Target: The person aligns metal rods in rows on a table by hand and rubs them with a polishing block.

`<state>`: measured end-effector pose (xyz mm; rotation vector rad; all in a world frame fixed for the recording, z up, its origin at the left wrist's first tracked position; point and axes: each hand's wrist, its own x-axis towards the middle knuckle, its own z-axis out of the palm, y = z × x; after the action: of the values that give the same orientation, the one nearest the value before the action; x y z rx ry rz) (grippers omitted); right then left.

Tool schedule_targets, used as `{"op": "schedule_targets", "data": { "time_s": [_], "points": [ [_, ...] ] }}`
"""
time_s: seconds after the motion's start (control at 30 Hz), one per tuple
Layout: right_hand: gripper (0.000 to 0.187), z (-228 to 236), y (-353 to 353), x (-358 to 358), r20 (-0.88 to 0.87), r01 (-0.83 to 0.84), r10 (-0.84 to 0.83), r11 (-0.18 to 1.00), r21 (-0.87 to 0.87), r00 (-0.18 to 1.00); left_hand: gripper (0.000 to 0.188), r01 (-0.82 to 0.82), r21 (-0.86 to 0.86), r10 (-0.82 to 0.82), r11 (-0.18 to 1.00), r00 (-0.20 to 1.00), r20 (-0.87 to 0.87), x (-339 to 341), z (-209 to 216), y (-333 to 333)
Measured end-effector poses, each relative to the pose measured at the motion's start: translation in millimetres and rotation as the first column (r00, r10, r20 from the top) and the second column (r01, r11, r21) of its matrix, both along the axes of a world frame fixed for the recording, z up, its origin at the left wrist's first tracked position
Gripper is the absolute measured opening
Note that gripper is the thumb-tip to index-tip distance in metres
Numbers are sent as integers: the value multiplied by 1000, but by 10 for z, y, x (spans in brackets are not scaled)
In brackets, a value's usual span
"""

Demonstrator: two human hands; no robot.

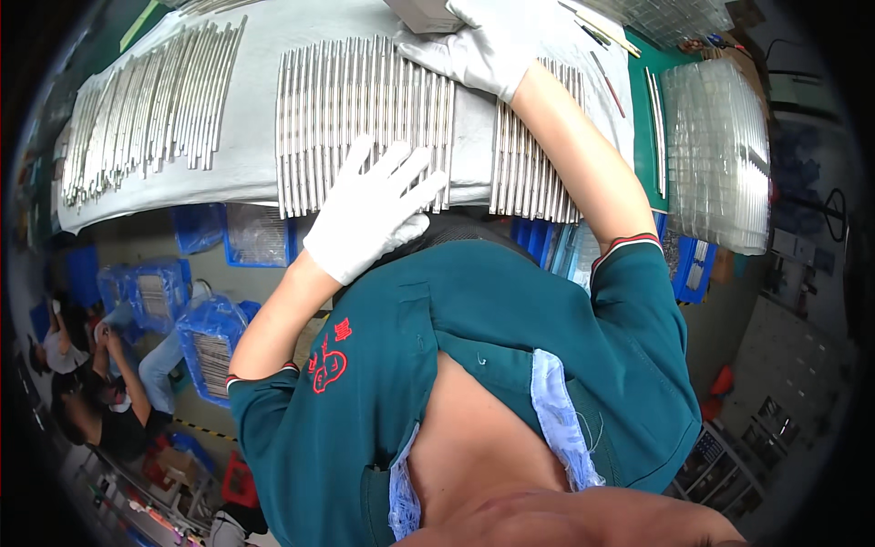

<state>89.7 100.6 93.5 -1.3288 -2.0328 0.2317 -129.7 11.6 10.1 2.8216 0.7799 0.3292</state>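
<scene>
My left hand (372, 211), in a white glove, lies with its fingers spread over the near ends of a row of slim metal rods (314, 109). The rods lie side by side on a white cloth (251, 118). At the far edge of the view, my gloved right hand (478, 50) is closed on a grey block (424, 14), above the far right ends of that row. The top of the block is cut off by the frame. Under my right forearm lies a second, narrower row of metal rods (533, 164).
A looser spread of rods (159, 100) covers the table's left. To the right stand stacked clear plastic trays (720, 155), beside pens and a thin red stick (609, 84). Blue crates (214, 342) sit below the table, and other people (118, 392) sit at lower left.
</scene>
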Motion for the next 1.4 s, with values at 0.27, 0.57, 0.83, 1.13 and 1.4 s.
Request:
{"op": "schedule_targets", "data": {
  "time_s": [0.27,0.57,0.83,1.13,1.4],
  "points": [
    [53,28,-58,225,69,153,-150,988,-36,986,52,138,38,-139,990,990,28,258,-74,47],
    [61,6,-74,290,169,161,-153,987,-30,974,49,159,0,-159,987,987,19,175,-43,24],
    [58,103,-181,137,138,60,-62,998,18,988,49,58,13,-58,998,998,4,-45,8,-15],
    [50,-193,-29,344,-486,-146,-47,925,-351,873,50,161,6,-161,987,986,39,154,-44,-34],
    [47,-390,-50,541,-929,-526,-312,766,-369,198,42,-98,138,91,986,995,51,-29,-55,-18]
  ]
}}
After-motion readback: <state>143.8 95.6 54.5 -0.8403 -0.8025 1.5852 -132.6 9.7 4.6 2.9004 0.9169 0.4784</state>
